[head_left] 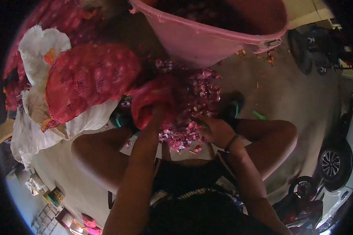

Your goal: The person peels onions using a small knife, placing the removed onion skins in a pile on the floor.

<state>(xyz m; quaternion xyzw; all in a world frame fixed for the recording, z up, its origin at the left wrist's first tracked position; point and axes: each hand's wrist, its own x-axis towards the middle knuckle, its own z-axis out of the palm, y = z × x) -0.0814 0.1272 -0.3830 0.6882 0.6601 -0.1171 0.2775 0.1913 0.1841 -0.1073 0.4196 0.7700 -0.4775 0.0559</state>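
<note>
My left hand (159,111) reaches into the mouth of a red mesh sack (142,105); its fingers are hidden in shadow inside. Just to the right, my right hand (219,132) hovers over a heap of purplish-red onion-like pieces and skins (181,138) on the floor between my legs. Its fingers point left and look apart, with the tips dark and hard to make out. A dark band circles that wrist. More of the purplish pieces (204,88) lie spread beyond both hands, up to the pink tub.
A large pink tub (184,37) stands ahead. On the left, a full red mesh sack (92,80) rests against white woven sacks (47,133). A green scrap (259,114) lies on the floor; vehicle wheels (330,164) are at the right.
</note>
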